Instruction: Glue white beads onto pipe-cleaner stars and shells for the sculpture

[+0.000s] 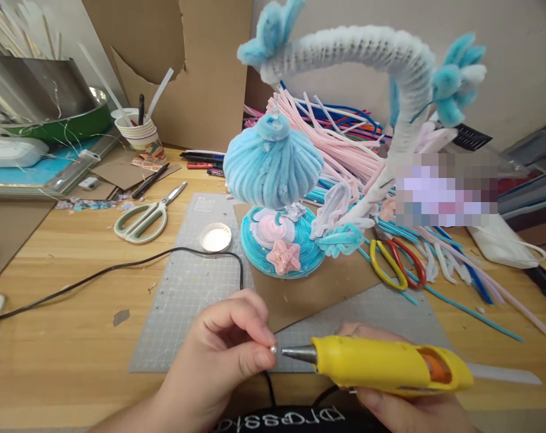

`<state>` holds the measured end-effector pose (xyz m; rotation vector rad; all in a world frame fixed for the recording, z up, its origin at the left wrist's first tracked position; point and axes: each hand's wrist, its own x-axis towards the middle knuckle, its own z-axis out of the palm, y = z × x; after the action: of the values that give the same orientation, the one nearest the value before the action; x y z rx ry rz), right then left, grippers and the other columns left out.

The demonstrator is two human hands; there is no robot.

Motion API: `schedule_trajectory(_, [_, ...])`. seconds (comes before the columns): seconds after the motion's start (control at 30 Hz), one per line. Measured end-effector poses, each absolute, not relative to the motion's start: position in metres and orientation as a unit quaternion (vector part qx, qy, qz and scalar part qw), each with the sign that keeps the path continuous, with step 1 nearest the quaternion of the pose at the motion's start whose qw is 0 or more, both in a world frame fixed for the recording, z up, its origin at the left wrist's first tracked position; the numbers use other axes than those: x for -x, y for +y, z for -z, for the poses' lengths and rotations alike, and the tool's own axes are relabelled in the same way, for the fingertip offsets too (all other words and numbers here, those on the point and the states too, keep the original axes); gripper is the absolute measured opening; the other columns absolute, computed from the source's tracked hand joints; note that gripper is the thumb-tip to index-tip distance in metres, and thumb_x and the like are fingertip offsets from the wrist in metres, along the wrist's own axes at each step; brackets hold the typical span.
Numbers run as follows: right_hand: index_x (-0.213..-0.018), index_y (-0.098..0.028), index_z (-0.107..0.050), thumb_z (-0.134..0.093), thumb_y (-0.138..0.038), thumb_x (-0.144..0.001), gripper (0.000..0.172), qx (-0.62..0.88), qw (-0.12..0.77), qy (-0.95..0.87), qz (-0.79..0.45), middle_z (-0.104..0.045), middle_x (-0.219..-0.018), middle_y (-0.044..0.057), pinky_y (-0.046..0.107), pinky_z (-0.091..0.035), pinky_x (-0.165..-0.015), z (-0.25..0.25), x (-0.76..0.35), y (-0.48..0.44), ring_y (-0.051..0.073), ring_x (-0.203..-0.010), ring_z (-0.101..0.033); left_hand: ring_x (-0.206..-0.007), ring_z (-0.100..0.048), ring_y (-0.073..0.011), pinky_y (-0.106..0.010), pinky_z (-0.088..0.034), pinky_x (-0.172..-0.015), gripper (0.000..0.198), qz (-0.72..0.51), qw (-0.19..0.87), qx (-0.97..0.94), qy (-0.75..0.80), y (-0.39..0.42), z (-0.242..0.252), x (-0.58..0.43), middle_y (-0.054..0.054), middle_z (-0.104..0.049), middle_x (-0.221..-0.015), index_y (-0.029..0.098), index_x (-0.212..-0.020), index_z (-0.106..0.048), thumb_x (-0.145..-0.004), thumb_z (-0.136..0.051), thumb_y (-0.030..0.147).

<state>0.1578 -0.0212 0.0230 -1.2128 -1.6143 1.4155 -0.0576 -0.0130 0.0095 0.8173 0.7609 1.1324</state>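
Near the bottom centre, my left hand (pixel 230 346) pinches a small white bead (pixel 273 349) between thumb and fingertips. My right hand (pixel 399 409) is wrapped round a yellow glue gun (pixel 372 364), whose metal nozzle points left, just short of the bead. Beyond them stands a fuzzy lamp-like craft piece: a round blue base (pixel 255 258) with a pink star (pixel 284 257), a curved white arm (pixel 358 48) and a hanging blue shell-shaped shade (pixel 273 162). A small dish (pixel 216 237) with white contents sits left of the base.
Green-handled scissors (pixel 147 219), a black cable (pixel 97 278) and a paper cup (pixel 138 135) are on the left. A grey cutting mat (pixel 165 337) and cardboard (pixel 295 300) lie underneath. Red-and-yellow-handled scissors (pixel 406 270) and pipe cleaners (pixel 340 144) lie at the right and back.
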Motion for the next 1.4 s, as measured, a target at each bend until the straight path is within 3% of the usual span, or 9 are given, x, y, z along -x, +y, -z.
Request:
schedule_trajectory(0.3, [-0.061, -0.029, -0.062, -0.064, -0.053, -0.076, 0.028, 0.486, 0.330, -0.622, -0.518, -0.058, -0.058, 0.000, 0.030, -0.049, -0.049, -0.0194, -0.1562, -0.0232, 0.020, -0.051, -0.057, -0.061, -0.046, -0.0102, -0.023, -0.034, -0.055, 0.007, -0.520, 0.678, -0.383, 0.351, -0.0116, -0.0096, 0.0568, 0.002, -0.051, -0.066, 0.031, -0.068, -0.076, -0.066, -0.082, 0.028])
schedule_trajectory(0.53, [-0.063, -0.031, -0.063, -0.069, -0.043, -0.074, 0.018, 0.488, 0.331, -0.603, -0.537, -0.059, -0.060, -0.001, 0.030, -0.049, -0.051, -0.0195, -0.1567, -0.0244, 0.020, -0.053, -0.058, -0.061, -0.047, -0.0101, -0.023, -0.035, -0.056, 0.007, -0.520, 0.674, -0.390, 0.351, -0.0132, -0.0102, 0.0575, 0.002, -0.053, -0.066, 0.030, -0.067, -0.076, -0.066, -0.082, 0.028])
schedule_trajectory(0.87, [-0.060, -0.032, -0.063, -0.066, -0.058, -0.074, 0.029, 0.506, 0.326, -0.589, -0.540, -0.058, -0.059, 0.000, 0.033, -0.050, -0.051, -0.0186, -0.1578, -0.0288, 0.021, -0.052, -0.056, -0.060, -0.047, -0.0106, -0.023, -0.035, -0.055, 0.007, -0.521, 0.670, -0.391, 0.356, -0.0131, -0.0106, 0.0577, 0.002, -0.054, -0.064, 0.030, -0.066, -0.076, -0.065, -0.083, 0.029])
schedule_trajectory(1.13, [-0.071, -0.028, -0.064, -0.066, -0.036, -0.077, 0.010, 0.482, 0.321, -0.612, -0.539, -0.060, -0.065, -0.002, 0.026, -0.049, -0.054, -0.0157, -0.1599, -0.0283, 0.018, -0.057, -0.059, -0.060, -0.047, -0.0104, -0.023, -0.035, -0.055, 0.007, -0.522, 0.666, -0.394, 0.359, -0.0144, -0.0111, 0.0583, 0.002, -0.054, -0.065, 0.031, -0.067, -0.076, -0.065, -0.083, 0.029])
schedule_trajectory(1.4, [-0.073, -0.026, -0.065, -0.068, -0.026, -0.075, 0.003, 0.461, 0.329, -0.620, -0.543, -0.060, -0.066, -0.003, 0.022, -0.048, -0.055, -0.0176, -0.1604, -0.0277, 0.014, -0.057, -0.058, -0.061, -0.047, -0.0101, -0.023, -0.036, -0.056, 0.007, -0.527, 0.661, -0.396, 0.358, -0.0128, -0.0118, 0.0567, 0.003, -0.054, -0.065, 0.031, -0.067, -0.076, -0.066, -0.082, 0.028])
